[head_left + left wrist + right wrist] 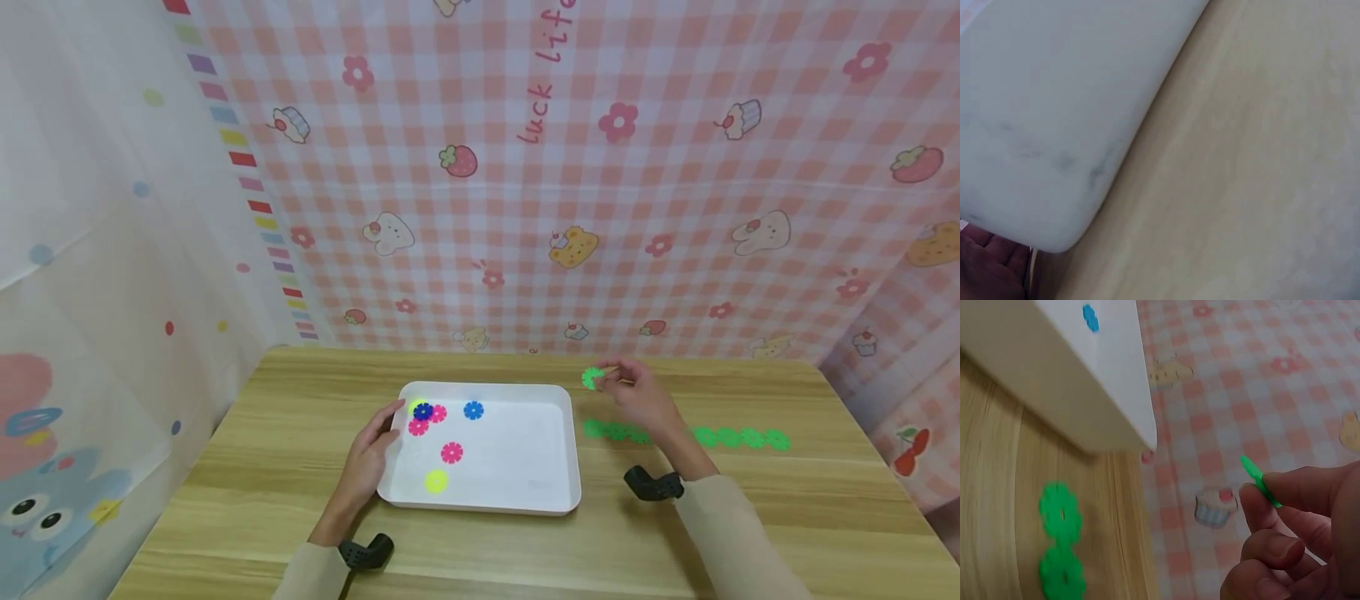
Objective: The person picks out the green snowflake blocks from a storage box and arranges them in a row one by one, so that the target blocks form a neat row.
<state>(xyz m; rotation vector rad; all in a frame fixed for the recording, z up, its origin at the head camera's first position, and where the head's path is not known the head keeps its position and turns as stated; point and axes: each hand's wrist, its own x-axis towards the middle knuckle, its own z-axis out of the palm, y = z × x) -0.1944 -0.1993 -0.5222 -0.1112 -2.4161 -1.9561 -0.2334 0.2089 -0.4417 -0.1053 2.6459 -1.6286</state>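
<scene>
My right hand [637,400] pinches a green snowflake disc [592,378] between thumb and fingertips, over the table behind the row. The same disc [1260,481] shows nearly edge-on in the right wrist view. My left hand [369,458] grips the left side of a white tray [517,504], its fingers at the rim. Inside the tray lie a light blue disc [473,410], a pink disc [452,452] and a yellow disc [437,481]. A dark blue disc [423,412] overlaps pink and yellow ones in the far left corner.
Right of the tray, several green discs [750,437] form a row on the wooden table [262,467]; my right hand and forearm hide part of it. A checked pink cloth [525,208] hangs behind the table. Each wrist wears a black camera mount [652,483].
</scene>
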